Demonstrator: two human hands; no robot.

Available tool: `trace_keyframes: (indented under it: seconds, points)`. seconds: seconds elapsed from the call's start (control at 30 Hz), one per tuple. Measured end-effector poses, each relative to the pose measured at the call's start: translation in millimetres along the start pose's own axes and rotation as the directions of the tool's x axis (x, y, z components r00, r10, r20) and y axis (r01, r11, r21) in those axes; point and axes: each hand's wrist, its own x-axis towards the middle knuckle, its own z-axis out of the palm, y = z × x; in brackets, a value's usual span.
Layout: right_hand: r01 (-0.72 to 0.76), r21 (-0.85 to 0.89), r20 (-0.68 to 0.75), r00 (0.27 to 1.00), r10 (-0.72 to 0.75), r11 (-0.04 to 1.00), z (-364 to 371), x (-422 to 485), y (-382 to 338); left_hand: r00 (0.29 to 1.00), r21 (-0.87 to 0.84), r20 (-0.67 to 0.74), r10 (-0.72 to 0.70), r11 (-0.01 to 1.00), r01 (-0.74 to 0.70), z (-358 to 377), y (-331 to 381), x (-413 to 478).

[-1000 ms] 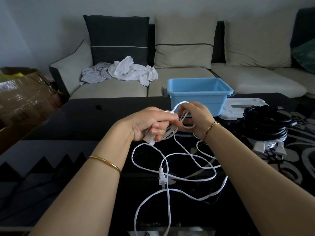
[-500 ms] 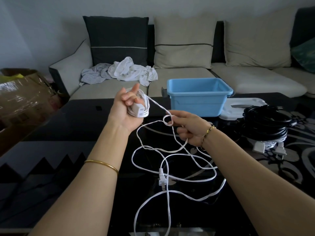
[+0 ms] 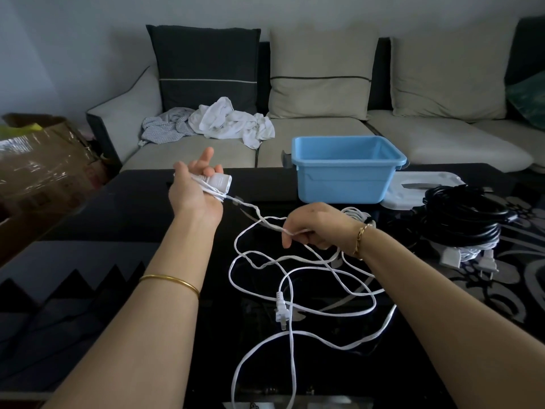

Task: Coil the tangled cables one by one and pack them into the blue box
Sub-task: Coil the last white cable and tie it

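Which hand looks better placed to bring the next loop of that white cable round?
The right hand, probably: it pinches the loose white cable running to the left hand, which is busy gripping the white adapter and wound turns.

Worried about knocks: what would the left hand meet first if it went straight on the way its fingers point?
Likely the sofa seat, near the crumpled white cloth. The left hand, gripping the white cable, points beyond the table; nothing shows between, though depth is unclear.
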Motion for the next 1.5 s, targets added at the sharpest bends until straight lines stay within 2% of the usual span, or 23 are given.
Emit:
trace_keyframes:
  seconds: [0.03,0.13,0.23,0.3,0.37,0.43,0.5,0.6,0.7,0.77,0.87,1.0,1.1,1.17,1.23,1.33,1.4,1.5]
  points:
    - [0.037,-0.007,0.029,0.999,-0.036,0.999,0,-3,-4,1.000,0.023,-0.016,0.011,1.000,-0.010,-2,1,2]
    - [0.125,-0.179,0.093,0.990,-0.110,0.976,4,-9,-16,0.998,0.103,-0.025,0.053,0.993,-0.050,0,-2,0]
    - [0.201,-0.120,0.091,0.977,-0.190,0.972,10,-10,-29,0.989,0.332,0.024,0.148,0.932,-0.147,6,-13,-6]
    - [0.244,-0.093,0.023,0.970,-0.243,0.965,11,-9,-35,0.976,0.528,0.120,0.181,0.821,-0.217,4,-19,-5]
    - [0.280,-0.089,-0.087,0.954,-0.288,0.956,8,-7,-39,0.951,0.719,0.264,0.163,0.624,-0.306,-1,-25,-4]
    - [0.290,-0.081,-0.214,0.929,-0.301,0.954,1,-5,-38,0.916,0.822,0.395,0.075,0.417,-0.389,-3,-28,-10]
    - [0.270,-0.113,-0.332,0.897,-0.293,0.956,-6,-3,-34,0.874,0.838,0.483,-0.053,0.315,-0.445,1,-30,-20]
    - [0.239,-0.184,-0.469,0.831,-0.299,0.953,-13,1,-26,0.821,0.856,0.501,-0.272,0.297,-0.423,12,-28,-34]
    - [0.244,-0.194,-0.526,0.792,-0.310,0.950,-19,4,-20,0.750,0.879,0.477,-0.457,0.253,-0.405,20,-27,-45]
    - [0.241,-0.197,-0.526,0.792,-0.310,0.950,-21,3,-18,0.718,0.875,0.480,-0.504,0.218,-0.432,22,-27,-47]
    - [0.238,-0.126,-0.517,0.813,-0.268,0.963,-25,4,-12,0.730,0.893,0.444,-0.520,0.188,-0.409,19,-28,-43]
    - [0.205,0.159,-0.469,0.876,-0.109,0.966,-32,7,3,0.767,0.924,0.380,-0.517,0.258,-0.283,14,-23,-39]
    - [0.192,0.191,-0.476,0.876,-0.080,0.963,-34,9,14,0.758,0.931,0.338,-0.558,0.317,-0.182,16,-19,-42]
    - [0.170,0.182,-0.464,0.883,-0.067,0.969,-31,11,22,0.732,0.899,0.321,-0.600,0.435,-0.038,19,-17,-42]
    - [0.124,0.239,-0.396,0.918,-0.020,0.963,-24,12,27,0.719,0.805,0.311,-0.622,0.575,0.148,22,-15,-40]
    - [0.075,0.307,-0.263,0.965,0.009,0.949,-12,14,25,0.684,0.628,0.346,-0.643,0.700,0.340,21,-12,-37]
    - [0.076,0.322,-0.221,0.975,-0.004,0.944,-6,16,19,0.647,0.511,0.395,-0.652,0.742,0.434,19,-9,-37]
    - [0.082,0.305,-0.235,0.972,-0.009,0.949,-2,17,12,0.603,0.427,0.438,-0.667,0.745,0.513,19,-3,-38]
